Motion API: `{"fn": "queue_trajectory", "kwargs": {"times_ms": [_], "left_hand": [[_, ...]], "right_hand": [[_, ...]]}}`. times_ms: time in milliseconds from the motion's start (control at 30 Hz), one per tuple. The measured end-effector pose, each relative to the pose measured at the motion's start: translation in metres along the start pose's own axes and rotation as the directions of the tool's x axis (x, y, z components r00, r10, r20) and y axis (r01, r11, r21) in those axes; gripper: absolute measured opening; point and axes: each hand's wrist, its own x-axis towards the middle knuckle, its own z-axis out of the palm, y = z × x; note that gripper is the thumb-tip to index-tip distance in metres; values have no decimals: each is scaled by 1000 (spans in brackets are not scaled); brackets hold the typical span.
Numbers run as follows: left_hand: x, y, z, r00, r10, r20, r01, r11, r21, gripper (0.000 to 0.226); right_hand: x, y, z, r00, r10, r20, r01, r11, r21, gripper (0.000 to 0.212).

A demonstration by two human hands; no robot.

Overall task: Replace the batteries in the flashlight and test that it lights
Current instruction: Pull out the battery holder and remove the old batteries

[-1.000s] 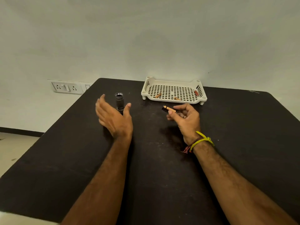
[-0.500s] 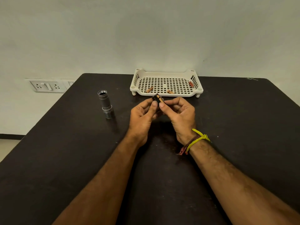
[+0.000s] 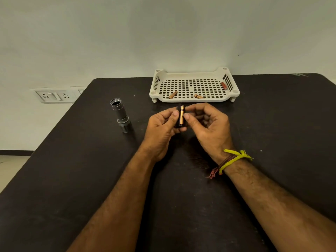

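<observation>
A grey flashlight body (image 3: 120,114) stands upright on the black table (image 3: 72,179), open threaded end up, left of my hands. My left hand (image 3: 161,131) and my right hand (image 3: 207,128) meet in front of the tray and together hold a black battery holder (image 3: 181,116) with a copper-coloured battery in it. My left thumb and right thumb pinch the holder from either side. The holder's lower end is hidden by my fingers.
A white perforated tray (image 3: 192,71) sits at the table's far edge with two copper batteries (image 3: 172,94) near its front and a red one (image 3: 224,85) at its right wall. A wall socket plate (image 3: 54,95) is at left, past the table edge.
My left hand left the flashlight and joined my right hand on the battery holder. The holder has turned from lying sideways to upright between both thumbs. The flashlight stays standing.
</observation>
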Motion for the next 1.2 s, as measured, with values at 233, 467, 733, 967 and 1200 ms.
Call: {"fn": "queue_trajectory", "kwargs": {"times_ms": [233,467,733,967,1200], "left_hand": [[-1,0,2,999,40,31,-41,998,50,25],[-2,-2,6,999,36,11,-38,985,167,23],[-4,-2,11,999,24,-40,-14,968,250,24],[-7,-3,13,998,48,-40,-35,960,277,24],[-1,-5,14,948,150,-281,-91,973,214,25]], "right_hand": [[1,0,-2,999,-31,21,32,997,-67,19],[5,3,-7,988,-82,128,109,968,-224,8],[5,3,-8,987,-72,142,105,964,-243,10],[1,0,-7,995,-94,18,95,970,-223,14],[2,2,-5,991,25,-135,-26,1000,-7,16]]}}
